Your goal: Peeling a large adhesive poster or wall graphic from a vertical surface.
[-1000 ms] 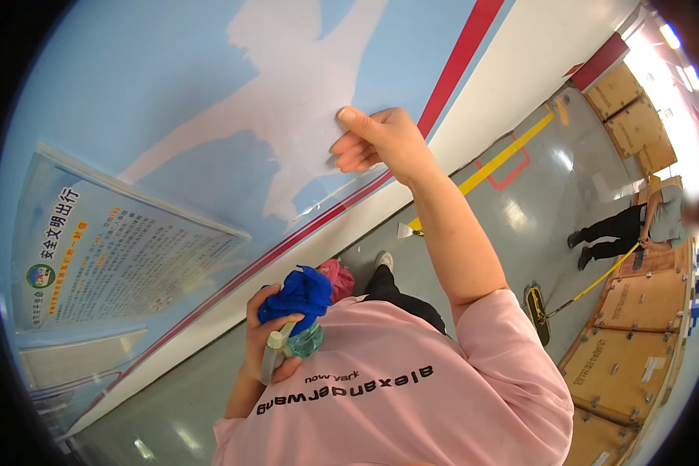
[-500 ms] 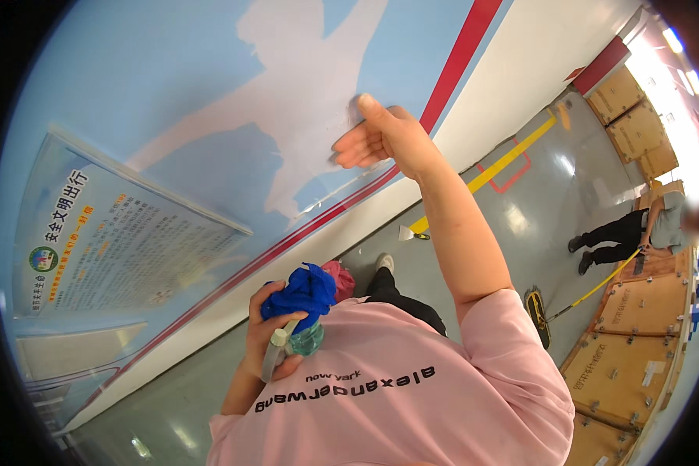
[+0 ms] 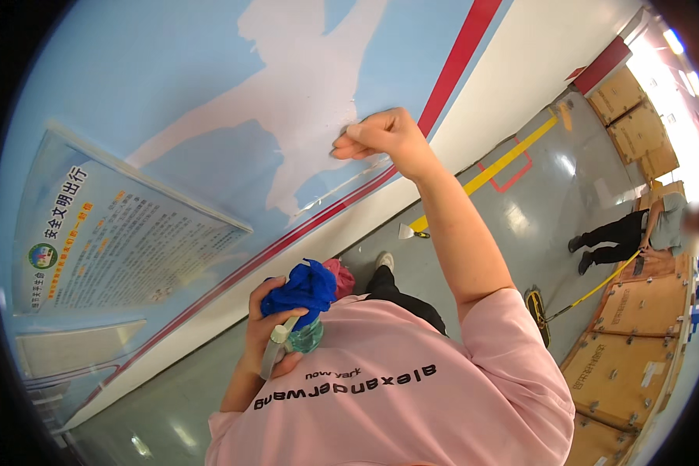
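Blue cloth (image 3: 299, 293), spray bottle (image 3: 308, 335): gripped in left hand (image 3: 258, 332) | right hand (image 3: 382, 140): closed, thumb against fingers, beside wall (image 3: 210, 74) | contact unclear

Crumpled blue cloth (image 3: 299, 293) rests against translucent bottle (image 3: 307, 336).

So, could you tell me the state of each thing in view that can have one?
Left hand: closed around spray bottle and blue cloth.
Spray bottle: held, partly hidden by the cloth.
Blue cloth: bunched up.
Right hand: curled, wall contact unclear.
Scraper: lying on the floor.
Mop: head on floor, handle held by another person.
Wooden crates: stacked, apparently shut.
Poster: fixed to wall.
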Motion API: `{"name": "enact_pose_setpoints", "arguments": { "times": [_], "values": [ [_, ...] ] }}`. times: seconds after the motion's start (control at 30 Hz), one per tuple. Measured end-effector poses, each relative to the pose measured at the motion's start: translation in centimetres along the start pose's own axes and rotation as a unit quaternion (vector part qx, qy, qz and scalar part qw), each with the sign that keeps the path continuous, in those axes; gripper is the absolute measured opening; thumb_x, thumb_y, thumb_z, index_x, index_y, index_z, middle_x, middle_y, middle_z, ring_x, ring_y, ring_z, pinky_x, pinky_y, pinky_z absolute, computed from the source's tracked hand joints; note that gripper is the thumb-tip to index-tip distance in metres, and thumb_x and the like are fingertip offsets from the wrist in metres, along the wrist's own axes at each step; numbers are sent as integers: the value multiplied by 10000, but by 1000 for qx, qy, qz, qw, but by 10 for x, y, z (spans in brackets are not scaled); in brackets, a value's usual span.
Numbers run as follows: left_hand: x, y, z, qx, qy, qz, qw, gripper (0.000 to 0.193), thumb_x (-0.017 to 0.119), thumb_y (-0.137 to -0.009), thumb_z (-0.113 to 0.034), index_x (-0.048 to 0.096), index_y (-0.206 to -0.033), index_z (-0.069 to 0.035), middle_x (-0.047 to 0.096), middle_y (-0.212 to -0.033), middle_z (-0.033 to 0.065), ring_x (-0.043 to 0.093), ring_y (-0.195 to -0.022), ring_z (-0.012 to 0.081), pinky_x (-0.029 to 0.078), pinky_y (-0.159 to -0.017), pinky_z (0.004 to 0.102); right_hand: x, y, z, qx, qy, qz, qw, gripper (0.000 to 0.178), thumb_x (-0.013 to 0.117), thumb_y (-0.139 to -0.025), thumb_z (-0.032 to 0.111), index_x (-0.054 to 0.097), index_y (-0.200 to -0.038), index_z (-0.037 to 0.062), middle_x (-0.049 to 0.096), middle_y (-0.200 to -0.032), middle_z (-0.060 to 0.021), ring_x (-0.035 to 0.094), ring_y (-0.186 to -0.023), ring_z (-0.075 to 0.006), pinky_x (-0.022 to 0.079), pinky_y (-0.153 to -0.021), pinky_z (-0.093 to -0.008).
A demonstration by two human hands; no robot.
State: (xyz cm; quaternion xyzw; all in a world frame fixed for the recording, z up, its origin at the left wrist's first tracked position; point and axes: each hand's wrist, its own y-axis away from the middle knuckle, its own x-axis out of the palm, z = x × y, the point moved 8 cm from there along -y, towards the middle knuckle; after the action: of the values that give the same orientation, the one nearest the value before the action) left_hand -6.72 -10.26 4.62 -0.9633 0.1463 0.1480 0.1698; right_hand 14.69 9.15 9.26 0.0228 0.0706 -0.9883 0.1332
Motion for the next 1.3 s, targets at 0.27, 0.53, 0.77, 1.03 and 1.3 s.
{"name": "enact_pose_setpoints", "arguments": {
  "times": [0.27, 0.53, 0.77, 1.03, 1.3],
  "values": [
    [-3, 5, 5, 0, -5, -14, 1000, 396, 662, -592, -276, 684, -946, -100, 394, -1249, 167, 368, -1211, 331, 270, -1021, 406, -7, 0, 1, 125, 6, 0, 992, 584, 560, -812, 524, 666, -738, -45, 659, -697, -163, 658, -647, -197, 511, -612, -245],
    [-2, -1, -4, 11, 2, -3, 1000, 432, 660, -605, -325, 673, -967, -90, 391, -1251, 187, 369, -1204, 349, 265, -1018, 415, -7, -2, -1, 39, 10, -12, 999, 450, 584, -839, 400, 677, -765, -34, 671, -716, -123, 644, -636, -154, 504, -618, -239],
    [-4, 11, 6, 7, -8, -14, 1000, 428, 667, -599, -320, 675, -963, -95, 384, -1257, 190, 372, -1204, 344, 273, -1013, 410, -16, 9, 16, 27, 168, -106, 980, 407, 678, -753, 377, 663, -668, -21, 606, -559, -98, 570, -501, -149, 467, -506, -257],
    [-11, 23, 14, -19, -39, -73, 996, 433, 682, -600, -338, 676, -959, -94, 380, -1269, 190, 393, -1189, 343, 291, -1001, 410, -27, 8, 37, 44, 349, -147, 924, 409, 749, -701, 356, 635, -542, -2, 603, -528, -52, 498, -465, -73, 399, -462, -226],
    [-4, 3, 3, 21, -15, -12, 1000, 416, 670, -606, -306, 674, -963, -93, 389, -1256, 175, 375, -1201, 341, 273, -1014, 406, -30, -2, 29, -83, 211, -83, 970, 300, 722, -717, 288, 674, -635, 3, 627, -572, -75, 542, -492, -130, 439, -488, -259]
  ]
}}
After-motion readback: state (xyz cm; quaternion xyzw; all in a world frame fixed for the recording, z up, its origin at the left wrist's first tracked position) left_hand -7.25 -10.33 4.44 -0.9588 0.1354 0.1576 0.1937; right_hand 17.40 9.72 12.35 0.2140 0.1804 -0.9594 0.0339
